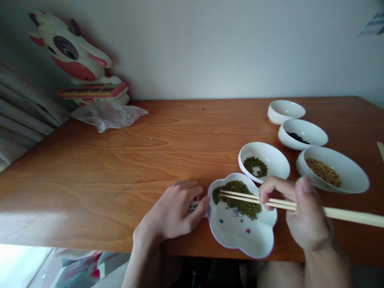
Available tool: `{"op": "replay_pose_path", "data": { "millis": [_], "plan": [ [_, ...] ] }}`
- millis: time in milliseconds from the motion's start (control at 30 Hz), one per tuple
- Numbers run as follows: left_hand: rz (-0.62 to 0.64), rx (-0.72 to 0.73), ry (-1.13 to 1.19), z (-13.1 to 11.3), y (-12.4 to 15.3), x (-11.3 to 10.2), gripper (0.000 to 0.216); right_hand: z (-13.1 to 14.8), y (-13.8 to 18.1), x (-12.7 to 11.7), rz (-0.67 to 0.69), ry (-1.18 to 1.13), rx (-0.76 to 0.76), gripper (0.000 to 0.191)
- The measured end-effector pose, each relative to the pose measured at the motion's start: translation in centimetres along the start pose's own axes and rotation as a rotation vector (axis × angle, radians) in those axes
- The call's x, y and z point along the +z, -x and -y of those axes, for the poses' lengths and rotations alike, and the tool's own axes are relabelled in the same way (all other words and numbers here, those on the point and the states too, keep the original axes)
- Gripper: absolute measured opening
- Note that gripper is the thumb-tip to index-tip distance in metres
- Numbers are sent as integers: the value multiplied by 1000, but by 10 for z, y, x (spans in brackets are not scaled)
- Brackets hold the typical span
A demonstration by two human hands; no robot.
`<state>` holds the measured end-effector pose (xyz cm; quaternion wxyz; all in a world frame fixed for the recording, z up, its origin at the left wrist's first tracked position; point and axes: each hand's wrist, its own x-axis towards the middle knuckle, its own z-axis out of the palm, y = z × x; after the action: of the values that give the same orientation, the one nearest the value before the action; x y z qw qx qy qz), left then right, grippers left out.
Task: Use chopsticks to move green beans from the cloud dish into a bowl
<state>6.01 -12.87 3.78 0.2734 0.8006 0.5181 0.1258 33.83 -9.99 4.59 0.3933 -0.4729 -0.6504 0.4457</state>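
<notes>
Chopsticks [354, 216] reach across the head view from the right side, held in the right hand [306, 220]. Its thumb and fingers pinch the two sticks together. The thin tips are at the green beans [237, 188] in the dish [255, 242], by the back left part of the heap; I cannot tell if a bean is caught between them. The dish is white, has a purple edge and is shaped a bit like a flower. It sits on the brown table [120, 180], close to the front edge. Most of its beans lie in a heap at the back, and a few sit alone nearer the front, by a small pink heart. The left hand [177, 210] lies over the handle [194, 206] of the dish, back side up. Its fingers are bent and close together, and its thumb points to the edge of the dish; I cannot tell how hard it holds. Just behind the dish is a round bowl [276, 160] with some green beans too. To the right of that is a big bowl [354, 172] of tan beans. Farther back are a bowl [315, 134] with black bits and a small bowl [288, 108]. Far off on the left stand a toy cow [79, 60] with a red keyboard and, in front of it, a clear bag [108, 116].
</notes>
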Motion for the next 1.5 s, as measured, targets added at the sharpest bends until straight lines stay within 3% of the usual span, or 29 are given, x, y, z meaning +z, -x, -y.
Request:
{"op": "replay_pose_path", "data": {
  "millis": [233,567,733,800,900,1000,1100,1267,1500],
  "plan": [
    [-10,8,9,-1,1,1,38,-2,1,2,-23,0,-8,88],
    [-10,4,8,-1,1,1,38,3,-1,5,-156,-60,1,88],
    [-21,15,8,0,1,1,38,4,4,-13,-283,-176,-102,86],
    [-21,14,6,1,1,1,38,-1,10,-28,-352,-229,-219,83],
    [-19,16,6,3,1,2,39,-11,15,-48,-594,-237,-321,81],
    [-21,13,12,3,1,3,40,-17,13,-56,-775,-139,-227,79],
    [-21,11,24,3,1,3,41,-15,8,-54,-745,-200,-106,60],
    [-11,18,32,3,0,3,38,-7,13,-57,-689,-442,-66,20],
    [1,12,36,5,0,3,39,-8,28,-64,-484,-503,-42,18]
  ]
}}
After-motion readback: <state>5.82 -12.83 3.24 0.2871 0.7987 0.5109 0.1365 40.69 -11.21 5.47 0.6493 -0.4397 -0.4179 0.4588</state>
